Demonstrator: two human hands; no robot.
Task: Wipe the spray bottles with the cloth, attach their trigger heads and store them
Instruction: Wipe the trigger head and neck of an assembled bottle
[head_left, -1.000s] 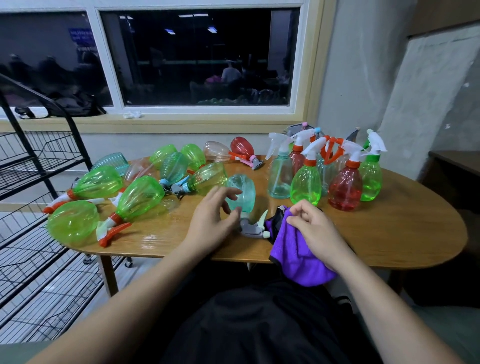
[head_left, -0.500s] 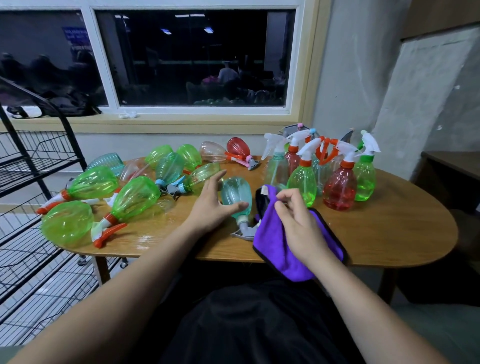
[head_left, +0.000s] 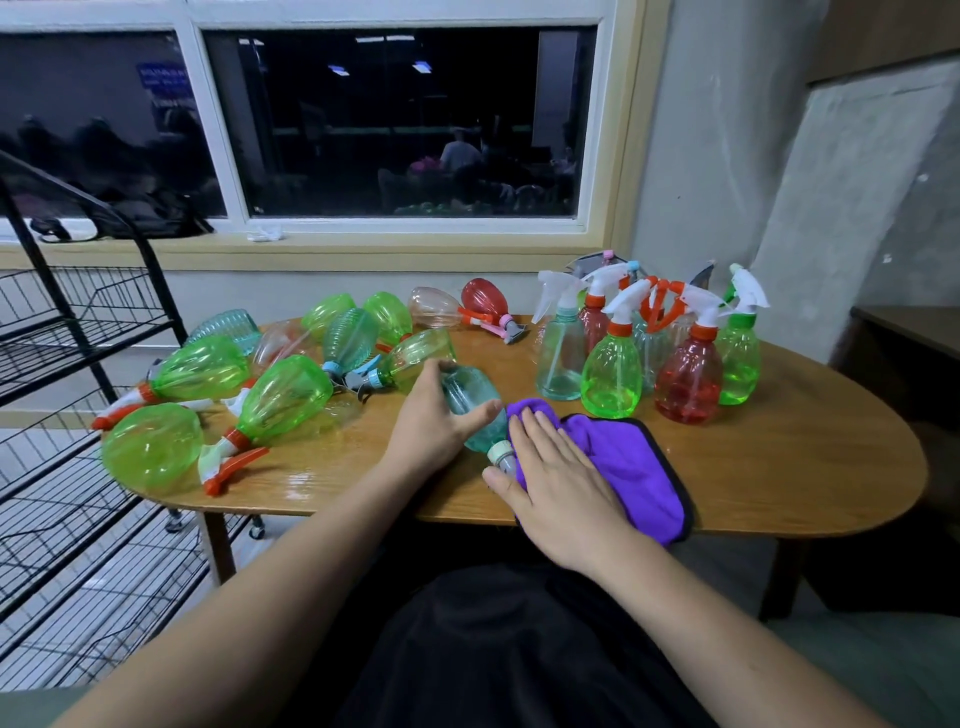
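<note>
The right hand (head_left: 558, 478) lies flat on the cloth (head_left: 628, 457), fingers straight and together, gripping nothing. The cloth's near edge hangs past the rim of the table (head_left: 779, 467), so a pull toward the body could drag it off into the lap.

Just left of that hand, the left hand (head_left: 431, 421) wraps the bottle (head_left: 470, 397), thumb across the top and fingers curled round the far side. The bottle lies on its side, its neck pointing at the right thumb and about touching it, its base beyond the left fingers. It is round and slick, so I judge a loose grip would let it roll or spin once the wiping starts. Whether a trigger head sits on the neck cannot be told; the right hand covers that spot.

Beyond the right fingertips stand the upright bottles (head_left: 610, 374), near enough that a wide wipe could topple them. Farther left of the left hand, the lying bottles (head_left: 283, 395) could be nudged and roll off the edge.
</note>
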